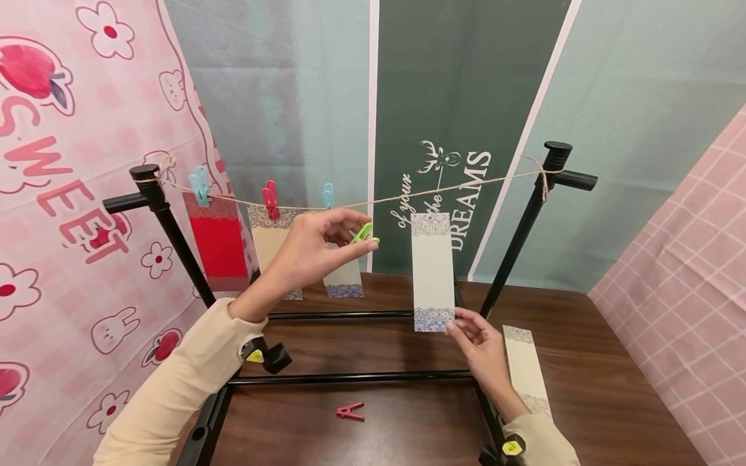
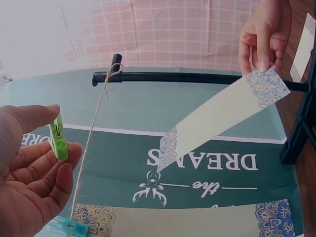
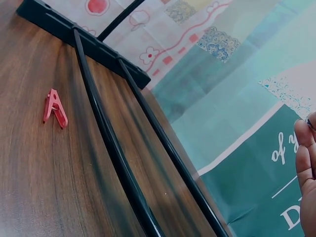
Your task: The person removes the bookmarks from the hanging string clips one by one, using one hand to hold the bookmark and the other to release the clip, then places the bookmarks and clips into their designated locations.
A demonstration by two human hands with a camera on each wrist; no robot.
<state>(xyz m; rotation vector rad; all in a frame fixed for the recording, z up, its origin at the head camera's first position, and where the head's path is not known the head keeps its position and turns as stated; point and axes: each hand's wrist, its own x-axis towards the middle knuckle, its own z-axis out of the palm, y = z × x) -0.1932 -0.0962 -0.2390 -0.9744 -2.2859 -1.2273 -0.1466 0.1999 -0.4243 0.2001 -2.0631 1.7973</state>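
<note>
My left hand (image 1: pixel 311 246) pinches a green clothespin (image 2: pixel 59 140) between thumb and fingers, just below the twine (image 1: pixel 408 194). At its lower right corner, a cream card with blue lace-patterned ends (image 1: pixel 432 272) is pinched by my right hand (image 1: pixel 480 353). The card stands nearly upright, its top edge a little under the twine. Left of it, a red card (image 1: pixel 218 246) hangs from a light blue clothespin (image 1: pixel 200 188). A cream card (image 1: pixel 265 239) hangs from a red clothespin (image 1: pixel 270 199). Partly hidden behind my left hand, another card (image 1: pixel 344 285) hangs under a second blue clothespin (image 1: pixel 329 195).
The twine is tied between two black posts (image 1: pixel 519 233) of a frame whose crossbars (image 1: pixel 350 377) run low over the wooden table (image 1: pixel 612 388). A loose red clothespin (image 1: pixel 351 411) lies near the front. Another patterned card (image 1: pixel 527 369) lies at the right.
</note>
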